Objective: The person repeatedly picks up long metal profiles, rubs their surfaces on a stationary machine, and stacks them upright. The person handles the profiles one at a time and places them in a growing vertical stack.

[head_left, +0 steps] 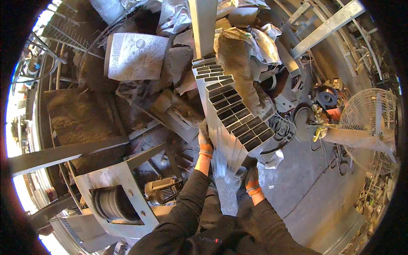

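Left hand [205,140], in a dark work glove with an orange cuff, lies along the left side of a stepped stack of rectangular metal tubes [231,118] in the head view. Its fingers point up and away from the person, the palm side toward the metal; the fingertips are too dark to tell how far they curl or whether they grip.

Gloved the same way, the right hand [251,176] is nearer the body, just below the stack's near right corner. Its fingers reach up toward the tubes in shadow, so whether they close on anything cannot be told.

Between the hands stands the stack, its open ends facing up and its long sides running down toward the person's legs. Beyond its far end rises a metal post [202,29].

To the left are a ribbed electric motor [162,190], a grooved wheel [115,205] in a metal frame [146,214], and a brown cloth [85,117]. A wire-caged fan [378,141] stands well apart on the right.
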